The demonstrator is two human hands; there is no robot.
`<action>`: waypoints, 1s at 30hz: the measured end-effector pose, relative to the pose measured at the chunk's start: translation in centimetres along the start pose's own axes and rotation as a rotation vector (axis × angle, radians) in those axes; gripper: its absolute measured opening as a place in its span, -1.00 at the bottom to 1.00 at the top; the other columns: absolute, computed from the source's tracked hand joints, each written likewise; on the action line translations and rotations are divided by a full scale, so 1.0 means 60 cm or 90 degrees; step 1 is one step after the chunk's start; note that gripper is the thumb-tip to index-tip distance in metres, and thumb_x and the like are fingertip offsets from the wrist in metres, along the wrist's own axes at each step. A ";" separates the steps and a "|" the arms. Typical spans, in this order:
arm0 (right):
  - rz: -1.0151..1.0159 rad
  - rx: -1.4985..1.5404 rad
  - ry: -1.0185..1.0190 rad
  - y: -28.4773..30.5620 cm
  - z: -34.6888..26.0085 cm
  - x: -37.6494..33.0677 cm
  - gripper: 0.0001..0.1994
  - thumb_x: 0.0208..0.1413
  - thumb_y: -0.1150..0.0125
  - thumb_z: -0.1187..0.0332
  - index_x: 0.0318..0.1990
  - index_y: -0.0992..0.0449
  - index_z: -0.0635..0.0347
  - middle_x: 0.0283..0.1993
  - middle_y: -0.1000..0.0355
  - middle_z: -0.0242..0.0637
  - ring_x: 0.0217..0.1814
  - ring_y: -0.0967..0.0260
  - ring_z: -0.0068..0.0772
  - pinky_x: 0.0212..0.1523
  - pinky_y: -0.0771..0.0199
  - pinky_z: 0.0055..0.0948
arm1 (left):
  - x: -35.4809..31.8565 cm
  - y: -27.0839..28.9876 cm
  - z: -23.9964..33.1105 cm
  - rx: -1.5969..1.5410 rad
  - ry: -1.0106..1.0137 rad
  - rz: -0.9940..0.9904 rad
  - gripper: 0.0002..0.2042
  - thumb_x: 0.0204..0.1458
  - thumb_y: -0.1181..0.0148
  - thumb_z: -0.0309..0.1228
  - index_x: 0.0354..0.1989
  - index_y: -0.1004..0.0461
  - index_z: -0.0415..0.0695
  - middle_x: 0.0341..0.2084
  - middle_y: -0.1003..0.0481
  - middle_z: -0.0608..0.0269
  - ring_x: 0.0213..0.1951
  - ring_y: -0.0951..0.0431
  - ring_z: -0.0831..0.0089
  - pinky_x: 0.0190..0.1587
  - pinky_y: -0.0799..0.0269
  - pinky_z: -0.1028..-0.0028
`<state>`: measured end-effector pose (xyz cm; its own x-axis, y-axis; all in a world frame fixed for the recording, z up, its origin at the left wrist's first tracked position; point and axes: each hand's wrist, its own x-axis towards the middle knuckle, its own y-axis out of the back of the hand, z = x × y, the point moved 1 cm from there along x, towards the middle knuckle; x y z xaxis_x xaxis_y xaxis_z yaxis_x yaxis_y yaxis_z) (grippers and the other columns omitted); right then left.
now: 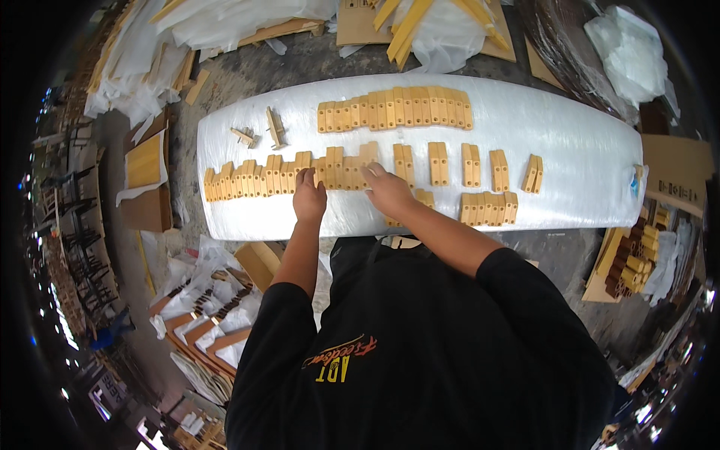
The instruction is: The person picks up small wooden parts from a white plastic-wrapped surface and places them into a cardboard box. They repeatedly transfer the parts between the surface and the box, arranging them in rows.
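A row of small wooden blocks [251, 180], each with drilled holes, runs along the left half of a table wrapped in clear film [555, 124]. At its right part, my left hand [309, 199] presses its fingers against the blocks. My right hand [390, 195] grips the row's right end, so a group of blocks [341, 174] sits between the two hands. That end looks slightly blurred. Right of the hands stand small paired blocks [439, 163], spaced apart. Closer to me lies a short row of blocks [489, 208]; other blocks [424, 198] are partly hidden by my right forearm.
A longer row of blocks [394, 109] lies at the table's far side. Two wooden pieces with crossbars [275, 127] rest at the far left. Film-wrapped bundles [247, 22] lie beyond the table. Stacked wood parts [634, 259] are at the right, wrapped parts [214, 311] near left.
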<state>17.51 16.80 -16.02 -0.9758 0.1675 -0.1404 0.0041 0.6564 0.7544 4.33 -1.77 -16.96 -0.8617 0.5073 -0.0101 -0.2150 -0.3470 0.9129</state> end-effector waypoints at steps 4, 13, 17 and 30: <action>-0.062 -0.098 -0.109 -0.048 -0.048 0.058 -0.32 0.08 -0.34 0.35 0.36 -0.21 0.20 0.34 -0.22 -0.02 0.01 -0.53 0.05 -0.05 -0.61 -0.07 | 0.039 0.002 -0.029 0.049 -0.077 -0.314 -0.26 0.07 -0.28 -0.43 0.46 -0.11 -0.11 0.53 0.05 0.17 0.07 -0.58 0.02 0.00 -0.59 0.14; -0.087 -0.199 -0.230 -0.122 -0.073 0.096 -0.30 0.11 -0.29 0.39 0.39 -0.16 0.29 0.40 -0.15 0.05 0.05 -0.52 0.11 0.02 -0.59 -0.07 | 0.053 -0.034 -0.082 0.061 -0.127 -0.409 -0.24 0.11 -0.13 -0.50 0.49 0.05 -0.24 0.54 0.09 0.00 0.05 -0.57 -0.09 0.04 -0.56 0.09; -0.088 -0.205 -0.240 -0.134 -0.078 0.091 -0.33 0.13 -0.25 0.42 0.39 -0.17 0.32 0.40 -0.15 0.04 0.05 -0.51 0.13 0.05 -0.58 -0.09 | 0.052 -0.039 -0.103 0.016 -0.152 -0.417 -0.26 0.12 -0.16 -0.48 0.47 0.01 -0.29 0.51 0.06 -0.08 0.05 -0.56 -0.12 0.05 -0.56 0.11; -0.043 -0.211 -0.220 -0.170 -0.101 0.010 -0.34 0.09 -0.20 0.48 0.39 -0.17 0.31 0.33 -0.20 0.00 -0.08 -0.57 -0.01 -0.11 -0.65 -0.16 | 0.002 -0.030 -0.103 0.091 -0.190 -0.404 -0.28 0.13 -0.12 -0.50 0.48 0.00 -0.25 0.50 0.02 -0.02 0.05 -0.59 0.02 0.03 -0.61 0.24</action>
<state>15.54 5.75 -19.90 -0.8418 0.4034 -0.3587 -0.1821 0.4133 0.8922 1.74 -5.96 -21.11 -0.4229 0.7785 -0.4638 -0.5531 0.1837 0.8126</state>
